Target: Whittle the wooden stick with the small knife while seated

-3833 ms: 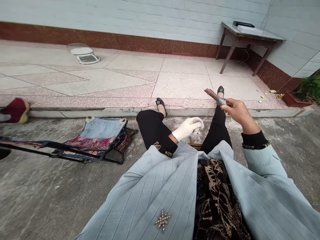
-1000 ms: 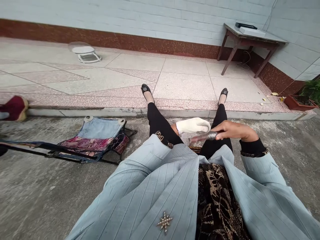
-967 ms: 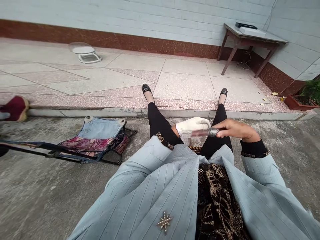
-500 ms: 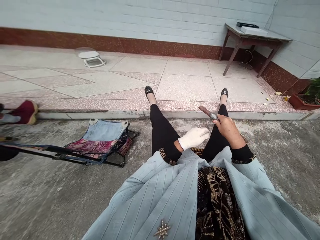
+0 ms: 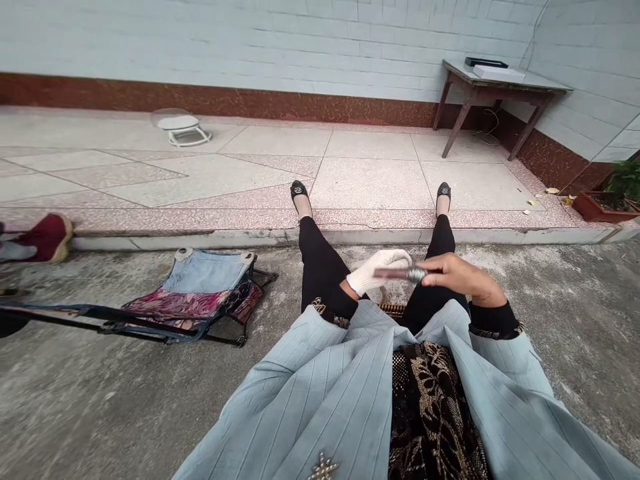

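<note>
Landmark: tiled step (image 5: 370, 180). Folding chair (image 5: 197, 270) stands on the concrete (image 5: 150, 393), on the wearer's side of the step, toward its left stretch.

Right hand (image 5: 463, 275), bare: in front of the step. Fingers closed on the near end of the stick, thumb below, right beside the winding. Left hand (image 5: 376, 270), in a pale knit glove (image 5: 367, 275): also in front of the step, fingers curled. Cannot tell whether they pinch a strand.

Brown stick (image 5: 391, 273): held above the concrete, in front of the step, roughly parallel to its edge. It crosses before the glove in view; contact unclear. Judged light and stiff, probably dry wood, unlikely to bend. Best hold: the wood just beside the winding; the bare far end would serve a second grip.

Grey coil (image 5: 417, 273): wound around the stick; looks like thin wire. Judged springy, fairly smooth; loops may slide or loosen if squeezed sideways. Knit glove may snag a strand end.
</note>
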The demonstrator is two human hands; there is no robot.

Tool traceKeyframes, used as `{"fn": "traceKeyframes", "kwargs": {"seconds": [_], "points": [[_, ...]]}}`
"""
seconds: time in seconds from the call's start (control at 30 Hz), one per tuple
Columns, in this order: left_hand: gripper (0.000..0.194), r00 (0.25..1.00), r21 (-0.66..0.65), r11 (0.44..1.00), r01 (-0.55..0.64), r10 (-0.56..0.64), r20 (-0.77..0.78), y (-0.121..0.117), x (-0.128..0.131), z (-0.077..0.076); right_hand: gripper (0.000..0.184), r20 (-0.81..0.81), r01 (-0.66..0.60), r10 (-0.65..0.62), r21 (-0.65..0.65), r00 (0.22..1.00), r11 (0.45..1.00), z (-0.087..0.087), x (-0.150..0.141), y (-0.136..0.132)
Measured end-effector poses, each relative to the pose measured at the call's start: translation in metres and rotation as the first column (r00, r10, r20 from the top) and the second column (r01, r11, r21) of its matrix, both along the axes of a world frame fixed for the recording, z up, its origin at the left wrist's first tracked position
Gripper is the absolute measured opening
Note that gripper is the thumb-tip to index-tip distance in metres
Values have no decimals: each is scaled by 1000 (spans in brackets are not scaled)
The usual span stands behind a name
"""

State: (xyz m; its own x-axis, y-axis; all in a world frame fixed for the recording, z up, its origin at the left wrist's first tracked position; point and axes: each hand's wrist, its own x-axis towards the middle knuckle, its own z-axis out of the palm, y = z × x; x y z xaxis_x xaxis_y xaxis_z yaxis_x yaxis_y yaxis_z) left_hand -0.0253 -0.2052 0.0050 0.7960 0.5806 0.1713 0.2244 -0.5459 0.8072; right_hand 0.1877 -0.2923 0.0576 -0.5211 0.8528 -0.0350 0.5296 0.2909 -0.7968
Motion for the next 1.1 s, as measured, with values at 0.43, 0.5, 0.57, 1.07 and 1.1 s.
{"fn": "traceKeyframes", "kwargs": {"seconds": [0.43,0.5,0.57,1.07,1.1], "points": [[30,932,461,884,71,107,-347,-29,4,-2,27,349,557,-673,382,652,737,-36,3,18],[30,908,564,819,103,154,-390,-25,0,5,24,520,453,-538,292,664,842,-35,0,17],[29,903,583,801,133,144,-404,-19,-4,12,19,597,342,-331,100,731,935,-31,-2,14],[29,996,20,999,-48,49,-70,-11,7,-21,21,-138,385,-378,23,915,923,-36,9,13],[28,995,38,998,-43,46,-89,-12,8,-20,20,-125,427,-418,48,900,903,-39,9,15]]}}
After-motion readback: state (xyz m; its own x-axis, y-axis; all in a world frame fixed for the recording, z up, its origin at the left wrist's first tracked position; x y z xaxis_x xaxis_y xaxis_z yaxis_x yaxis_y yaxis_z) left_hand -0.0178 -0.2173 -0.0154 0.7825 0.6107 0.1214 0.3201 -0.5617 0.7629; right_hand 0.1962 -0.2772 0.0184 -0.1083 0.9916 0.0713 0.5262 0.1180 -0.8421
